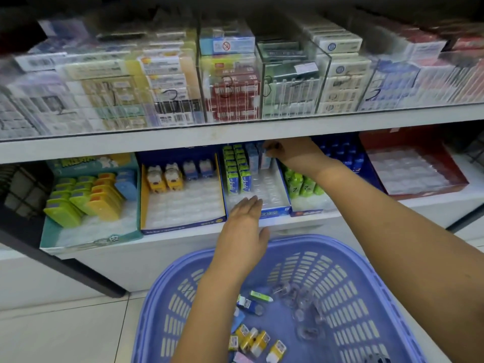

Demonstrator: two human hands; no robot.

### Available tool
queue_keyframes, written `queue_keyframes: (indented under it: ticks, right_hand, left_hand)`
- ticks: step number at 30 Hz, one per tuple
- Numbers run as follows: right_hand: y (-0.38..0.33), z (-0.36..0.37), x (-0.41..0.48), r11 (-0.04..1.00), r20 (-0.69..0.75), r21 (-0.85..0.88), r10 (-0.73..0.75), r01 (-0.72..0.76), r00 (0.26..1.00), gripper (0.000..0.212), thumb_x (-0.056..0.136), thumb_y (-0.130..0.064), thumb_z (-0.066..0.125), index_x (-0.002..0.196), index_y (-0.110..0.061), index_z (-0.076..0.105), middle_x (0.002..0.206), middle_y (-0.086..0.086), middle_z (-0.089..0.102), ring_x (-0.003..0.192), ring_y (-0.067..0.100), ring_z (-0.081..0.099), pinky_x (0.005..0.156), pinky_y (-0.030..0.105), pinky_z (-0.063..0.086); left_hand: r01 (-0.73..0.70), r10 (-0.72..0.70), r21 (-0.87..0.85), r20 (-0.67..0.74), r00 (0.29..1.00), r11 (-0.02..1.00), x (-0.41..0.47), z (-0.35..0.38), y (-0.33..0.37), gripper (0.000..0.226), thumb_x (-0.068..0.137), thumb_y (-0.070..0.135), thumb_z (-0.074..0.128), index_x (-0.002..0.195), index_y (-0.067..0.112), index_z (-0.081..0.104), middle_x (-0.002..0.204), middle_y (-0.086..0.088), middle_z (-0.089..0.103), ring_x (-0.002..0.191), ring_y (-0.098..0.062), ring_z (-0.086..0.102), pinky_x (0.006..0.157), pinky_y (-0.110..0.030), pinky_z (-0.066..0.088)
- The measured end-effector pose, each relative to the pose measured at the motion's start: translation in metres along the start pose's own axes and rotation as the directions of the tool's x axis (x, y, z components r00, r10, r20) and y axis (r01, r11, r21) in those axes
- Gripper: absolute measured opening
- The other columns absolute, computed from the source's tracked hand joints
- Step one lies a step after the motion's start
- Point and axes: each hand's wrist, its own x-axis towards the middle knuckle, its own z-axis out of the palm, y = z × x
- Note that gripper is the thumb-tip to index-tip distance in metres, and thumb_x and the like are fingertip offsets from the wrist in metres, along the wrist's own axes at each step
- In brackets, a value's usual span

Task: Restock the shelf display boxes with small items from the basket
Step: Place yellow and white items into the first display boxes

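Seating blue pack [265,159] upright in rear row of display box [275,209] | head cam: right hand [296,155] pinches its top, long axis vert. | left hand [245,218] flat, fingers straight on box front, nearer basket [366,284] w/ loose items [258,339] below.

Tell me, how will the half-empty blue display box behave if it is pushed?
Probably light: the blue display box looks like thin card, with many slots bare. It may slide on the smooth white shelf, so the left hand at its front likely steadies it. Its upright green packs might tip.
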Motion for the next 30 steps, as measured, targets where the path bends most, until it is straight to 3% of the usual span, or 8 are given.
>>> queue_keyframes:
  ticks: [12,15,17,19,21,23,26,30]
  right_hand:
    - [-0.024,-0.008,0.008,0.954,0.171,-0.298,0.092,-0.037,0.981,0.027,0.094,-0.019,0.053,0.118,-0.012,0.062,0.125,0.01,0.059,0.111,0.029,0.054,0.094,0.035,0.045]
    - [-0.04,-0.008,-0.017,0.939,0.042,-0.341,0.062,-0.044,0.997,0.027,0.093,-0.019,0.052,0.116,-0.008,0.061,0.114,0.012,0.062,0.102,0.028,0.057,0.083,0.031,0.046]
    - [-0.045,0.0,-0.053,0.973,-0.088,-0.233,-0.024,0.003,0.996,0.02,0.087,-0.024,0.061,0.099,-0.008,0.064,0.096,0.008,0.065,0.085,0.021,0.057,0.07,0.026,0.041]
    - [-0.04,0.019,-0.1,0.995,0.003,-0.092,-0.027,0.027,1.0,0.017,0.081,-0.03,0.07,0.08,-0.014,0.065,0.078,0.003,0.065,0.07,0.014,0.055,0.063,0.023,0.037]
    - [-0.026,0.052,-0.14,0.995,0.281,-0.093,0.064,-0.039,0.958,0.018,0.078,-0.034,0.073,0.077,-0.017,0.066,0.078,0.001,0.067,0.072,0.014,0.058,0.063,0.023,0.039]
    - [-0.005,0.094,-0.17,0.98,0.519,-0.175,0.177,-0.099,0.836,0.018,0.076,-0.029,0.074,0.087,-0.015,0.07,0.092,0.002,0.071,0.085,0.017,0.064,0.069,0.024,0.044]
    - [0.028,0.154,-0.207,0.961,0.693,-0.255,0.262,-0.112,0.672,0.037,0.077,-0.017,0.073,0.113,-0.015,0.065,0.117,0.009,0.063,0.108,0.023,0.059,0.086,0.028,0.045]
    - [0.06,0.201,-0.244,0.977,0.778,-0.202,0.203,-0.068,0.595,0.047,0.081,-0.004,0.064,0.126,-0.014,0.057,0.125,0.015,0.054,0.115,0.03,0.053,0.092,0.031,0.043]
  left_hand:
    - [-0.042,0.042,-0.035,-0.011,0.999,0.998,-0.008,-0.005,0.002,0.054,0.098,0.025,0.047,0.148,0.015,0.029,0.155,0.001,0.026,0.143,-0.013,0.019,0.113,-0.02,0.014]
    - [-0.085,0.041,-0.18,-0.232,0.972,0.98,-0.025,-0.01,0.005,0.031,0.097,0.025,0.048,0.125,0.016,0.058,0.128,0.001,0.057,0.115,-0.013,0.053,0.095,-0.022,0.039]
    - [-0.061,0.007,-0.202,-0.255,0.967,0.977,-0.035,-0.006,0.0,0.018,0.095,0.023,0.05,0.103,0.016,0.066,0.099,0.0,0.067,0.088,-0.017,0.061,0.077,-0.029,0.049]
    - [0.058,-0.07,-0.151,-0.076,0.995,0.987,-0.042,0.009,-0.012,0.015,0.092,0.02,0.052,0.095,0.014,0.066,0.088,-0.004,0.07,0.081,-0.023,0.063,0.071,-0.033,0.05]
    - [0.173,-0.164,-0.052,0.151,0.975,0.983,-0.051,0.034,-0.028,0.017,0.088,0.013,0.052,0.093,0.01,0.067,0.09,-0.011,0.07,0.088,-0.029,0.064,0.074,-0.036,0.05]
    - [0.227,-0.219,0.013,0.319,0.922,0.974,-0.065,0.068,-0.042,0.02,0.085,0.009,0.053,0.098,0.008,0.069,0.1,-0.015,0.07,0.098,-0.029,0.063,0.08,-0.035,0.048]
    - [0.222,-0.246,0.108,0.498,0.831,0.969,-0.091,0.12,-0.056,0.027,0.085,0.006,0.053,0.108,0.006,0.066,0.111,-0.018,0.066,0.109,-0.03,0.059,0.087,-0.035,0.045]
    - [0.117,-0.225,0.217,0.583,0.781,0.969,-0.11,0.167,-0.068,0.021,0.085,0.008,0.054,0.103,0.003,0.063,0.112,-0.019,0.062,0.108,-0.033,0.057,0.086,-0.039,0.044]
